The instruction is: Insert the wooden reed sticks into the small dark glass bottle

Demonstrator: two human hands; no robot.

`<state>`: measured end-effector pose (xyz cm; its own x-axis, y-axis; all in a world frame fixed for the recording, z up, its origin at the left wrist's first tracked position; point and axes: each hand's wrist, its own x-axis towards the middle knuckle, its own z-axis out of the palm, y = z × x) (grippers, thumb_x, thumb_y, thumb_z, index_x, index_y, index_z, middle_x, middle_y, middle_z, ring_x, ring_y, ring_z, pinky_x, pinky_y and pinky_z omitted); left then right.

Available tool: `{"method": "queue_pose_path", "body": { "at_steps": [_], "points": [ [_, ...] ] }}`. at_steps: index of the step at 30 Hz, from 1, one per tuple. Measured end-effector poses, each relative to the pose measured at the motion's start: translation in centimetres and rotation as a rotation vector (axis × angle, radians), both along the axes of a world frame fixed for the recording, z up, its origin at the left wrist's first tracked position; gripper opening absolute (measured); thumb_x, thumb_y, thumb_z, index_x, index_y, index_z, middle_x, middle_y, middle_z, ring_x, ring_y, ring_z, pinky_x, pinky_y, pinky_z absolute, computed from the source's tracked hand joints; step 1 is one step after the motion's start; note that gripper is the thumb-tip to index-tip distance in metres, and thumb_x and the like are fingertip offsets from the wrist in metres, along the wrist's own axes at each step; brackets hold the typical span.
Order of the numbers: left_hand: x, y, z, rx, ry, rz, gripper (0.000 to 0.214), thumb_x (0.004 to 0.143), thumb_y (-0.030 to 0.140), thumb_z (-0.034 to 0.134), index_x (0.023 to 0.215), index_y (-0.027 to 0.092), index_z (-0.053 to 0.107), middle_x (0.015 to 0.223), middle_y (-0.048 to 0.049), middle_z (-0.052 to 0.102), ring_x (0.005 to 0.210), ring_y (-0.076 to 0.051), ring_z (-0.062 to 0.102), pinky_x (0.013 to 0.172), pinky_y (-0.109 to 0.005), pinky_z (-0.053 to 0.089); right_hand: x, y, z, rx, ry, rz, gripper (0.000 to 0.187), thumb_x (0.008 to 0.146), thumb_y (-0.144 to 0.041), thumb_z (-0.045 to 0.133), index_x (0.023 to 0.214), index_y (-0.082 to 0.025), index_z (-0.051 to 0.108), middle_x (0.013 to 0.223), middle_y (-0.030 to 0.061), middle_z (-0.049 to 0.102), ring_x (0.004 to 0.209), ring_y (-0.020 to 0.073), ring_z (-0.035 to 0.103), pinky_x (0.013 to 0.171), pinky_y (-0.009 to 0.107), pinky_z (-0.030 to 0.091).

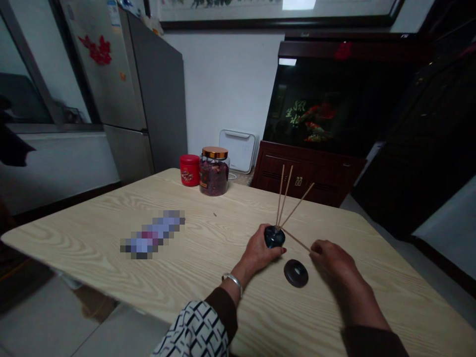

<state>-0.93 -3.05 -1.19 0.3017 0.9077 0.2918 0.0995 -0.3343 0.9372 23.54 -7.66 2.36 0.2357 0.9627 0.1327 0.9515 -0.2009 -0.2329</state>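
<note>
A small dark glass diffuser bottle stands on the wooden table, and my left hand is wrapped round its left side and front. Several thin reed sticks rise from its mouth, fanning out. My right hand pinches the outer end of another reed stick, which slants down to the right from the bottle's mouth. Whether its inner end is inside the opening I cannot tell. Between my hands, nearer to me, a round dark lid with a pale centre lies flat on the table.
A glass jar of dark dried petals and a red canister stand at the table's far edge. A blurred-out flat item lies on the left. Behind are a fridge and a fish tank cabinet.
</note>
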Motion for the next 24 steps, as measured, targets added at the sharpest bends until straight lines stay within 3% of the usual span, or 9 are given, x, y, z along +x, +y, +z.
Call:
{"method": "queue_pose_path", "body": {
  "at_steps": [6, 11, 13, 15, 18, 20, 22, 24],
  "points": [
    [0.0, 0.0, 0.0, 0.000, -0.012, -0.008, 0.064, 0.065, 0.030, 0.083, 0.119, 0.019, 0.053, 0.102, -0.0046, 0.066, 0.091, -0.020, 0.061, 0.081, -0.030, 0.047, -1.0, 0.3, -0.6, -0.033, -0.009, -0.040, 0.015, 0.084, -0.026, 0.052, 0.078, -0.022, 0.065, 0.086, 0.0080, 0.071, 0.074, 0.0196, 0.061, 0.059, 0.029, 0.032],
    [0.0, -0.2, 0.2, -0.008, -0.019, -0.006, 0.063, 0.064, 0.030, 0.084, 0.118, 0.019, 0.054, 0.102, -0.0053, 0.066, 0.091, -0.020, 0.061, 0.081, -0.031, 0.048, -0.7, -0.2, 0.4, 0.061, 0.072, -0.006, 0.013, 0.082, -0.028, 0.055, 0.076, -0.023, 0.064, 0.082, 0.0052, 0.069, 0.074, 0.0188, 0.060, 0.060, 0.029, 0.035],
    [0.0, -0.2, 0.4, -0.012, -0.013, -0.002, 0.063, 0.063, 0.030, 0.084, 0.118, 0.019, 0.054, 0.101, -0.0049, 0.066, 0.090, -0.020, 0.061, 0.081, -0.031, 0.048, -0.3, -0.4, 1.2, 0.186, 0.152, -0.007, 0.013, 0.082, -0.032, 0.056, 0.077, -0.024, 0.065, 0.079, 0.0036, 0.068, 0.072, 0.0189, 0.060, 0.061, 0.029, 0.037],
    [0.0, -0.3, 0.5, -0.016, -0.006, 0.009, 0.063, 0.063, 0.029, 0.084, 0.118, 0.019, 0.055, 0.100, -0.0045, 0.066, 0.089, -0.020, 0.061, 0.080, -0.032, 0.048, -0.1, -0.6, 2.5, 0.425, 0.291, -0.034, 0.014, 0.081, -0.036, 0.060, 0.080, -0.023, 0.066, 0.078, 0.0030, 0.068, 0.072, 0.0188, 0.060, 0.062, 0.029, 0.041],
    [-0.1, -0.4, 0.7, -0.020, -0.007, 0.010, 0.063, 0.062, 0.028, 0.084, 0.117, 0.019, 0.055, 0.100, -0.0044, 0.066, 0.089, -0.020, 0.061, 0.080, -0.032, 0.047, -0.9, -0.9, 5.0, 0.920, 0.710, -0.097, 0.019, 0.076, -0.038, 0.068, 0.086, -0.021, 0.067, 0.082, 0.0026, 0.067, 0.072, 0.0163, 0.061, 0.059, 0.027, 0.046],
    [-0.1, -0.4, 0.7, -0.027, -0.009, 0.005, 0.064, 0.061, 0.028, 0.084, 0.117, 0.019, 0.055, 0.101, -0.0045, 0.066, 0.089, -0.020, 0.060, 0.080, -0.031, 0.047, -2.4, -1.1, 6.7, 1.139, 1.054, -0.071, 0.022, 0.072, -0.035, 0.074, 0.087, -0.020, 0.065, 0.083, 0.0014, 0.066, 0.069, 0.0130, 0.061, 0.054, 0.023, 0.047],
    [-0.1, -0.3, 0.6, -0.028, -0.014, 0.003, 0.065, 0.061, 0.029, 0.085, 0.118, 0.019, 0.054, 0.101, -0.0045, 0.066, 0.090, -0.020, 0.060, 0.080, -0.031, 0.047, -4.3, -1.2, 8.0, 1.206, 1.280, 0.011, 0.025, 0.069, -0.033, 0.078, 0.086, -0.020, 0.064, 0.083, 0.0007, 0.066, 0.069, 0.0108, 0.061, 0.053, 0.019, 0.048],
    [0.0, -0.3, 0.4, -0.023, -0.019, -0.001, 0.065, 0.062, 0.029, 0.085, 0.118, 0.019, 0.054, 0.101, -0.0044, 0.066, 0.089, -0.020, 0.060, 0.079, -0.031, 0.047, -6.2, -1.1, 8.7, 1.195, 1.337, 0.081, 0.026, 0.069, -0.031, 0.080, 0.084, -0.019, 0.064, 0.082, 0.0007, 0.066, 0.069, 0.0101, 0.062, 0.053, 0.018, 0.050]
  ]
}}
